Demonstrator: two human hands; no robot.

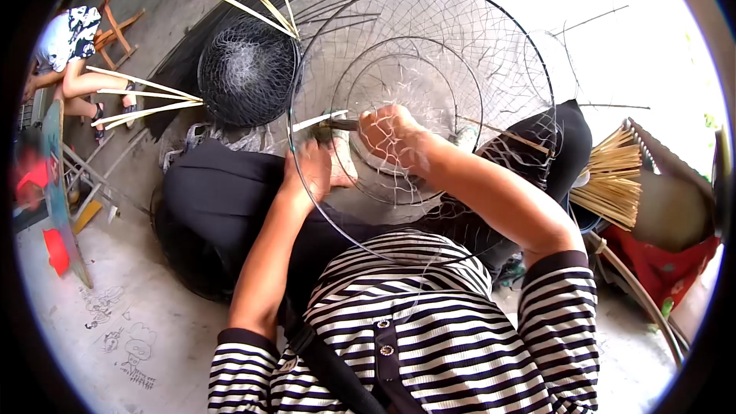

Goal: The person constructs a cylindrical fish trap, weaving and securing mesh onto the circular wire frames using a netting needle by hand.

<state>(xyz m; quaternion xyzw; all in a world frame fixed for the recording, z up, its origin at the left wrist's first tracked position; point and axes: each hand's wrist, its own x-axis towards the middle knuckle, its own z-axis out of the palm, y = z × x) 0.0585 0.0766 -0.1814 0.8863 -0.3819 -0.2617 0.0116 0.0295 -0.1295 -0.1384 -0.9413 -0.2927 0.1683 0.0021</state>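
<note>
A round net cage of thin mesh on wire hoops (510, 23) stands over my lap, its large hoop passing in front of both forearms. My right hand (391, 134), seen through the mesh, is closed round a tool with a dark handle (345, 125). My left hand (308, 165) is at the left side of the hoop, beside a pale stick (318, 119); its fingers are blurred and I cannot make out what they hold. Another thin stick (506, 136) crosses the cage on the right.
A dark net bundle (247, 73) with pale sticks lies at upper left. Many cut sticks (613, 180) stand in a container at right, by a red bag (675, 268). A seated person (73, 69) is at far left, near a wooden stool (115, 31).
</note>
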